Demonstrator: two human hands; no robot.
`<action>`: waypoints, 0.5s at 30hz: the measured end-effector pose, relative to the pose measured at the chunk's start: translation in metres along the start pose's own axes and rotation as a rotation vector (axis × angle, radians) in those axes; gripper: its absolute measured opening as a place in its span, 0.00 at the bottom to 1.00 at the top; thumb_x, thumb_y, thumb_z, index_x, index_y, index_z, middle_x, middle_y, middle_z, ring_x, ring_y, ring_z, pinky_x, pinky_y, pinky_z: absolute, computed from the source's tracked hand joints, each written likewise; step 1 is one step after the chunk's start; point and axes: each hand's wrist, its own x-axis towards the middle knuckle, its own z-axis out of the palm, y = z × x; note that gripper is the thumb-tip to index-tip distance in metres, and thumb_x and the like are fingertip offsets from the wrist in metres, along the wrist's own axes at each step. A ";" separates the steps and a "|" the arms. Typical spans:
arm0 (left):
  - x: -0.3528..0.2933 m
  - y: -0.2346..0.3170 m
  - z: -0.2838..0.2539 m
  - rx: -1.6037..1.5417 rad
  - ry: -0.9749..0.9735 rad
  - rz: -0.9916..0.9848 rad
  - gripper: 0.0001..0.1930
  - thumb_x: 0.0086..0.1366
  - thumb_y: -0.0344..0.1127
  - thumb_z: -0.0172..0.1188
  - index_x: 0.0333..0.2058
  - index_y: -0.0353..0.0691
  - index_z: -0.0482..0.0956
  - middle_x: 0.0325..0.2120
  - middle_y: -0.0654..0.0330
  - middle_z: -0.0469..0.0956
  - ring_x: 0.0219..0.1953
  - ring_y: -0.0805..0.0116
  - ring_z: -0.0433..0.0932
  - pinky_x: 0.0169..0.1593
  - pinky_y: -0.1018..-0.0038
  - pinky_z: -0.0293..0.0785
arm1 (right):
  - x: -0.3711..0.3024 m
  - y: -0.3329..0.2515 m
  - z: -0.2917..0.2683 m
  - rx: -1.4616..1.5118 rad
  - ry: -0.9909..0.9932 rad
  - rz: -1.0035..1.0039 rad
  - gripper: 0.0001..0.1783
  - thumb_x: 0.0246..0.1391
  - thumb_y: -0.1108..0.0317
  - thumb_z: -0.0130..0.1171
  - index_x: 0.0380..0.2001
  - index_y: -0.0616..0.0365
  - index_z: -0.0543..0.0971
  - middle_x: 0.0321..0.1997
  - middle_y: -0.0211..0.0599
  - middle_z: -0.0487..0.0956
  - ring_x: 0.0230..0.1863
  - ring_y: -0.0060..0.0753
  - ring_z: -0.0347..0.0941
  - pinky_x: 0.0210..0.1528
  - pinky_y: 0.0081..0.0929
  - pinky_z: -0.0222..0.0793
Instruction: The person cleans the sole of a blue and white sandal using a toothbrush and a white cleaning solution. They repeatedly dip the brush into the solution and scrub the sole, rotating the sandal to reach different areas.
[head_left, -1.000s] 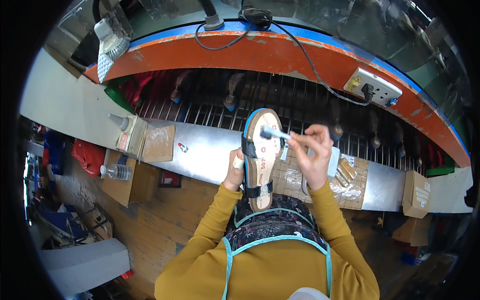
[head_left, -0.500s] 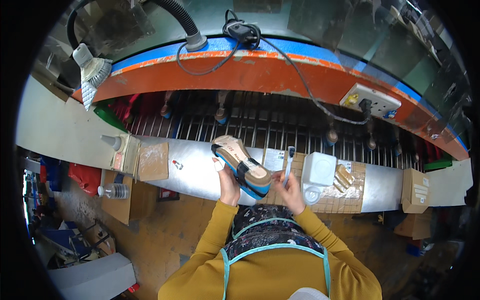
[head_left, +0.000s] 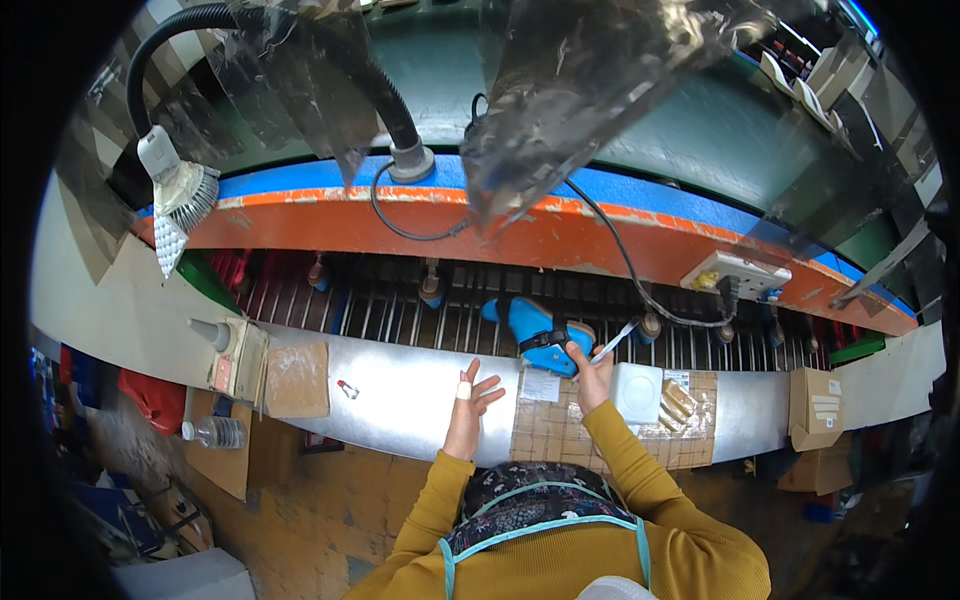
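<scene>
Head view: From where I stand, the left hand (head_left: 472, 410) is raised over the metal ledge (head_left: 400, 385), fingers extended and spread, gripping nothing; a white wrap (head_left: 463, 391) encircles one finger. The right hand (head_left: 593, 383) has its fingers bent closed on a white-handled brush (head_left: 613, 343), its thumb against the near end of the blue shoe form (head_left: 530, 318). That form, fitted with black straps (head_left: 543, 340), is located at the front edge of the metal rods (head_left: 400, 322). A white container (head_left: 636, 393) stands just beside the right hand.

1 ribbed hose (head_left: 397, 115) is fixed to the blue ledge (head_left: 640, 197); 1 plug (head_left: 729, 288) is inserted in the power strip (head_left: 745, 269).
</scene>
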 end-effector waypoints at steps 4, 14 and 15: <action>-0.004 0.002 -0.021 -0.013 0.077 -0.011 0.39 0.69 0.70 0.31 0.70 0.53 0.51 0.58 0.51 0.70 0.58 0.59 0.72 0.65 0.46 0.41 | 0.035 0.015 0.030 -0.281 0.120 -0.302 0.29 0.43 0.62 0.74 0.36 0.57 0.62 0.28 0.33 0.67 0.28 0.25 0.64 0.31 0.25 0.64; 0.007 0.010 -0.047 -0.020 0.172 -0.021 0.40 0.68 0.70 0.33 0.70 0.52 0.51 0.59 0.50 0.70 0.60 0.57 0.70 0.66 0.45 0.38 | 0.084 0.051 0.083 -0.640 0.052 -0.255 0.41 0.36 0.61 0.77 0.49 0.64 0.63 0.39 0.51 0.79 0.40 0.53 0.79 0.46 0.40 0.72; 0.010 0.012 -0.047 -0.017 0.172 -0.021 0.40 0.68 0.70 0.33 0.70 0.52 0.51 0.58 0.50 0.71 0.60 0.57 0.70 0.66 0.45 0.37 | 0.090 0.059 0.083 -0.637 0.006 -0.189 0.42 0.36 0.61 0.77 0.50 0.64 0.63 0.41 0.52 0.80 0.43 0.52 0.79 0.47 0.39 0.72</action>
